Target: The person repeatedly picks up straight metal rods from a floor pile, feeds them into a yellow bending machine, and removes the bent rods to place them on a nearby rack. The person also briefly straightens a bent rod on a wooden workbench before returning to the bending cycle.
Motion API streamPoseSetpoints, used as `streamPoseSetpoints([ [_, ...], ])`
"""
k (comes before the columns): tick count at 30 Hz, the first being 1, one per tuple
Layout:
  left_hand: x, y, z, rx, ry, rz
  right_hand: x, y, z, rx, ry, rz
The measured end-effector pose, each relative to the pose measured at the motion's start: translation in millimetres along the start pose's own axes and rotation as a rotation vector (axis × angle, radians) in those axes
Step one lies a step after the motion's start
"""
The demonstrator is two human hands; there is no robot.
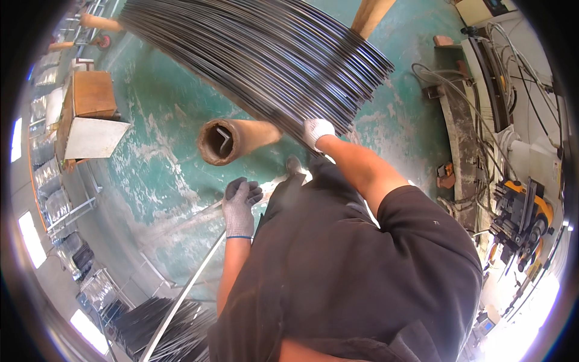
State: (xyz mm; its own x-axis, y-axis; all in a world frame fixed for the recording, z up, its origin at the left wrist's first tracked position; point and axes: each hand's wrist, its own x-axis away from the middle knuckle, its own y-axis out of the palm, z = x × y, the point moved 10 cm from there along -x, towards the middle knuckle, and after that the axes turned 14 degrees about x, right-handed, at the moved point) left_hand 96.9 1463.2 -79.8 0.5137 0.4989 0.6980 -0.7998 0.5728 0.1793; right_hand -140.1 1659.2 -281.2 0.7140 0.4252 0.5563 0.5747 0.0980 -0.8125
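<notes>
A wide layer of long, dark, shiny metal rods (265, 54) lies side by side across the upper middle, its ends toward the right. My right hand (318, 131), in a white knit glove, is closed at the near edge of this layer, close to the rod ends. Its fingertips are hidden, so how many rods it grips cannot be told. My left hand (241, 205), in a grey glove with dark fingers, hangs low beside my body. Its fingers are loosely bent and apart, with nothing visible in them. It is nearest to a thick brown cardboard tube (220, 142).
Green worn floor (163, 199) spreads around my feet. A wooden box (93, 93) with a pale panel stands at left. Machinery with cables (522, 211) lines the right side. More dark rods (163, 329) lie at lower left, near a long pale bar (181, 295).
</notes>
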Motion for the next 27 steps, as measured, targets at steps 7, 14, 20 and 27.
streamPoseSetpoints([
  [7,-15,-7,9,-0.006,0.018,-0.032,11,-36,4,-0.002,-0.011,-0.111],
  [14,-33,0,-9,-0.019,-0.043,-0.153,33,-79,13,-0.027,0.019,-0.042],
  [20,-35,48,-11,-0.212,-0.045,-0.346,73,-93,23,-0.208,0.053,-0.005],
  [27,-70,103,-78,-0.218,-0.320,-0.580,273,-94,93,-0.186,0.269,-0.046],
])
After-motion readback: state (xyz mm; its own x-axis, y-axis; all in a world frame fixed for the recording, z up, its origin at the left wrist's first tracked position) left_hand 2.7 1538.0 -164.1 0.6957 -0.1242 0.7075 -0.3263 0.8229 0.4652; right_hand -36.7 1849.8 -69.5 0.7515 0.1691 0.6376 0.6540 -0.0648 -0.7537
